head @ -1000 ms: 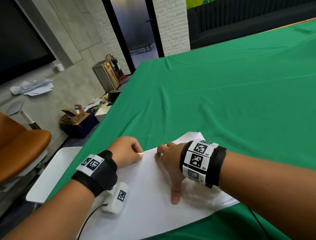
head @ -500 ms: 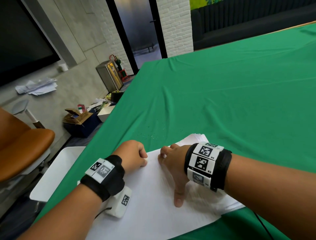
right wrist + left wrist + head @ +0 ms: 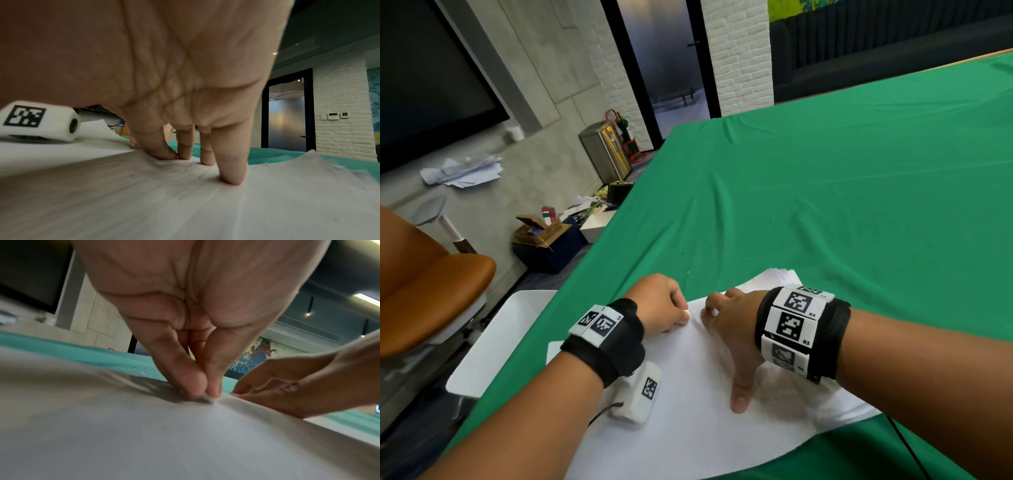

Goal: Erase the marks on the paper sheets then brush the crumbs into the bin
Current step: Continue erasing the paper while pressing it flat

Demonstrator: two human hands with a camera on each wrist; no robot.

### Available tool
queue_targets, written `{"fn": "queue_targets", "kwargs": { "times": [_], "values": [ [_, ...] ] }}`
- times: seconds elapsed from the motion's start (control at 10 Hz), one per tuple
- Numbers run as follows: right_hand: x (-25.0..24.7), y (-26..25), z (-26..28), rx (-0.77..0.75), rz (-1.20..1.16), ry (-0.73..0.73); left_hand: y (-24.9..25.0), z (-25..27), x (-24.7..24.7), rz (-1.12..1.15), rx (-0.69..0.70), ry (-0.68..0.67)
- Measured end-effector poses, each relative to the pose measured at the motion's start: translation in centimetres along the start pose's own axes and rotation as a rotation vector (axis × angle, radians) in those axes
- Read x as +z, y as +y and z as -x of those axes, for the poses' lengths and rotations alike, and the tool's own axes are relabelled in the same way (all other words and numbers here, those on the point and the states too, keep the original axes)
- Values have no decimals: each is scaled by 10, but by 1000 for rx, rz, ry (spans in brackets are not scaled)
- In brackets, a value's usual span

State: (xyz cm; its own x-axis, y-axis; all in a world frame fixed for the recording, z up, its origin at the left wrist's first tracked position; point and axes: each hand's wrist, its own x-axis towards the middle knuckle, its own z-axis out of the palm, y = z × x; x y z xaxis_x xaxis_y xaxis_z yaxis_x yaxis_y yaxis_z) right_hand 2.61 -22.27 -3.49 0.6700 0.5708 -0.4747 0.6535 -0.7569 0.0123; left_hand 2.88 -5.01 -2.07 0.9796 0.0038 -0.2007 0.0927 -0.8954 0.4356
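A stack of white paper sheets (image 3: 688,404) lies on the green cloth near the table's front edge. My left hand (image 3: 661,305) pinches a small white eraser (image 3: 687,312) and presses it onto the top sheet near its far edge; the left wrist view shows the eraser tip (image 3: 207,400) under the fingertips. My right hand (image 3: 729,325) lies flat on the paper (image 3: 185,203) just right of the eraser, with straight fingers (image 3: 230,164) pressing down and the thumb stretched toward me. Eraser crumbs (image 3: 693,270) speckle the cloth just beyond the sheets.
A white tray-like bin (image 3: 496,342) sits off the table's left edge beside the paper. An orange chair (image 3: 428,291) stands further left, with boxes and a metal bin (image 3: 606,150) on the floor behind. Green cloth (image 3: 842,188) stretches far and right.
The left hand with the eraser has shifted slightly back and forth on the sheet's far edge. The right hand has stayed pressed on the paper.
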Motion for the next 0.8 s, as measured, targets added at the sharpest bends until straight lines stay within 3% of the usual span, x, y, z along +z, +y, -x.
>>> {"fn": "queue_targets", "kwargs": {
  "times": [0.2,0.3,0.4,0.5,0.6,0.7,0.8],
  "values": [
    [2,-6,5,74,-92,60,2,5,2,-151,45,-38],
    [0,-9,8,71,81,14,3,10,-4,-100,36,-69],
    [1,-7,6,52,79,15,4,2,-10,-62,22,14],
    [-1,-8,7,65,64,15,10,3,-5,-114,42,-68],
    [3,-11,6,81,19,45,12,12,4,54,-19,-380],
    [11,-10,7,89,-4,76,-8,-6,-6,97,-87,-206],
    [16,-4,15,29,-21,29,-23,-16,-24,-30,-101,112]
  ]
}}
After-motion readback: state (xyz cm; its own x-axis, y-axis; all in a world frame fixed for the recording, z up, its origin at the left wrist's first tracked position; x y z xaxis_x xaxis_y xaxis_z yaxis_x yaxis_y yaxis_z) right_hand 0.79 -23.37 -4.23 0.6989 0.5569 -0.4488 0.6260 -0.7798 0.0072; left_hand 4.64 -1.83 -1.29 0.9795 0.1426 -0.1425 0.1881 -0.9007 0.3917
